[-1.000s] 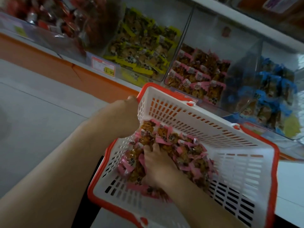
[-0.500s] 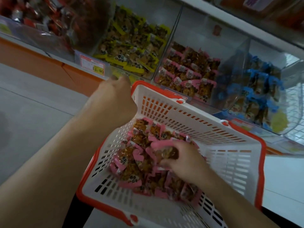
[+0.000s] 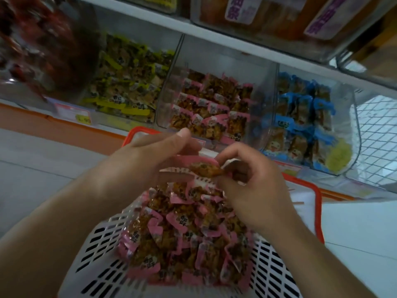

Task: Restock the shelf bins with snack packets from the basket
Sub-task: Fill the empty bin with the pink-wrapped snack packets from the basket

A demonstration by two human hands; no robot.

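Observation:
A white basket with a red rim (image 3: 317,203) holds several pink-edged snack packets (image 3: 184,237). Above its far edge both hands meet on one pink packet (image 3: 204,168). My right hand (image 3: 255,186) pinches its right end between thumb and fingers. My left hand (image 3: 150,160) holds its left end, thumb on top. Just beyond, a clear shelf bin (image 3: 217,108) carries matching pink packets.
A bin of yellow packets (image 3: 126,91) stands left of the pink bin, and a bin of blue packets (image 3: 307,121) stands right. Red packets (image 3: 36,46) fill the far left bin. A wire basket (image 3: 378,134) is at right. An upper shelf (image 3: 257,48) overhangs.
My right hand lifted a pink packet out of the basket. My left hand left the basket rim and came to the packet's other end. The view tilted up toward the bins.

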